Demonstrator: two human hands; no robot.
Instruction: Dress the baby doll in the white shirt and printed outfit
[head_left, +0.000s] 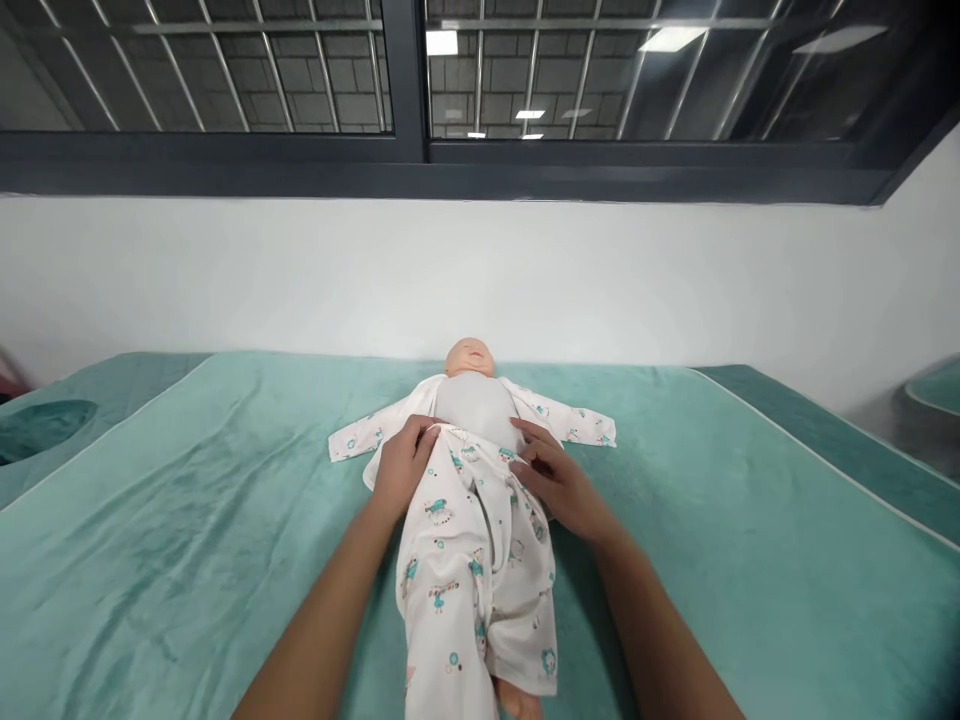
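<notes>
A baby doll (470,357) lies on its back, head toward the wall, with a grey torso. Its white printed top (585,425) is spread wide at the front, the sleeves stretched out sideways. White printed baby pants (442,540) cover the legs up to the belly; a bare foot shows below the right-hand leg. My left hand (407,462) is closed on the pants' waistband at the left side. At the right side of the waist, my right hand (559,483) rests with fingers apart, touching the pants and the torso.
A green plush cover (225,520) spreads under the doll, with white piping along both sides. Behind it rises a white wall (480,270), with a dark-framed barred window (420,170) above. Another green padded surface (937,385) shows at the far right.
</notes>
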